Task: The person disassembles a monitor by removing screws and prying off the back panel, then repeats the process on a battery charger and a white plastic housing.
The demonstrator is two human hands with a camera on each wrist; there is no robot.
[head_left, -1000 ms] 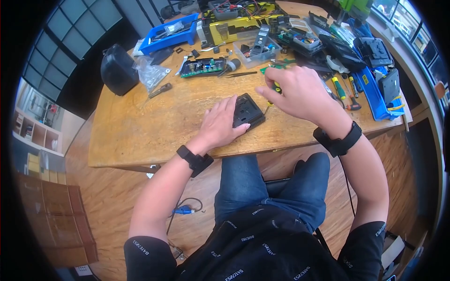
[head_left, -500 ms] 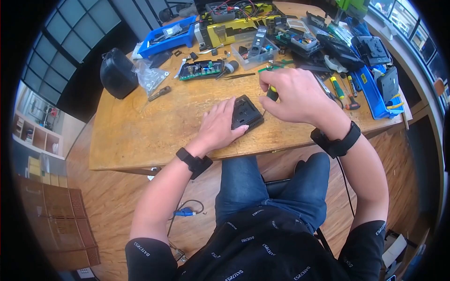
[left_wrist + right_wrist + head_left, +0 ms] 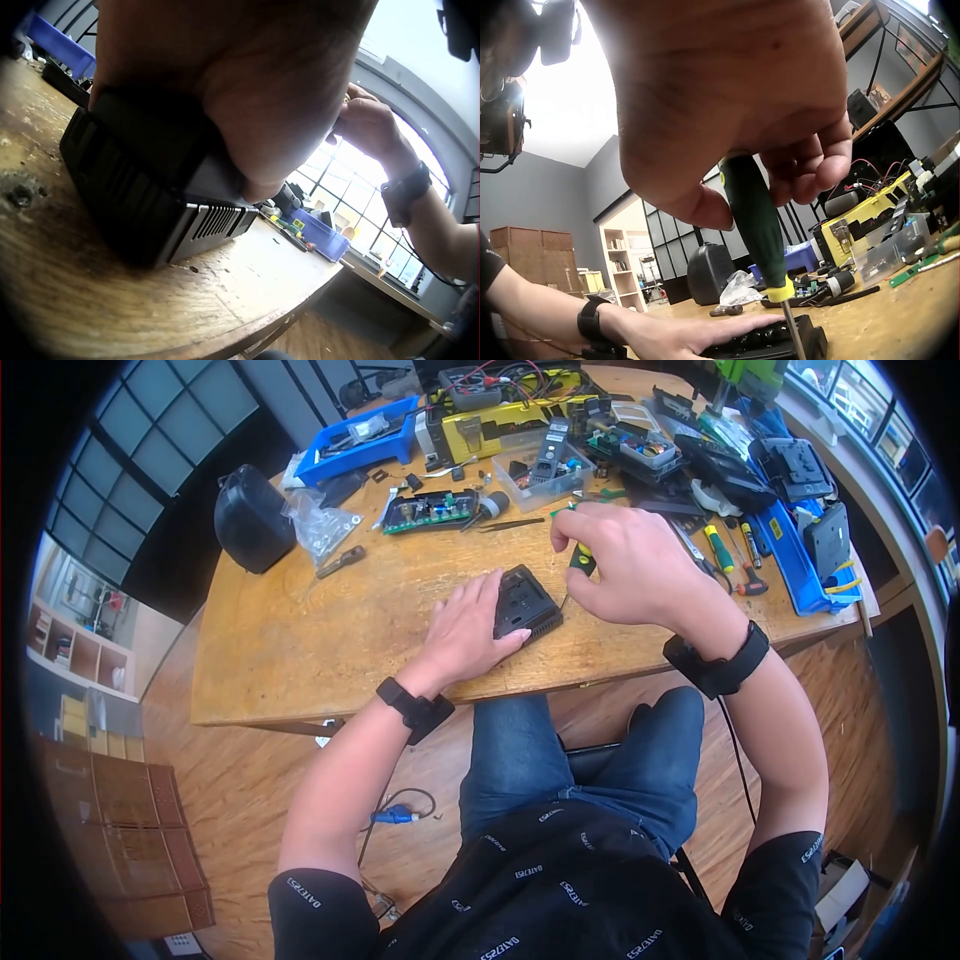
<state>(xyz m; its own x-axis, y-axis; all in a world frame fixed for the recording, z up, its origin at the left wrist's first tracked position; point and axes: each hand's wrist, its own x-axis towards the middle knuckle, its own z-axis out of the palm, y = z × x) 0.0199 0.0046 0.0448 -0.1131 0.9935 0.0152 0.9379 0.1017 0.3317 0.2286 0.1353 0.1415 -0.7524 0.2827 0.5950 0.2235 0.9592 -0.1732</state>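
Note:
A black plastic housing with vented sides (image 3: 530, 603) lies near the table's front edge. The left hand (image 3: 465, 622) rests on its left part, fingers extended and thumb along the near edge; in the left wrist view the palm covers much of the housing (image 3: 135, 187). Above its right side, the right hand (image 3: 630, 567) grips a screwdriver with a dark green and yellow handle (image 3: 756, 217). The screwdriver's shaft (image 3: 793, 330) points down at the housing in the right wrist view; its tip is hidden.
Behind the hands stand a circuit board (image 3: 432, 510), a clear parts box (image 3: 545, 480), tweezers (image 3: 512, 523) and a blue tray (image 3: 358, 440). A black case (image 3: 252, 520) and plastic bag (image 3: 322, 530) are at left; screwdrivers (image 3: 719, 548) and another blue tray (image 3: 795, 565) at right.
The screwdriver and right hand have shifted slightly, and the handle stands more upright than a second ago. The left hand stays on the housing.

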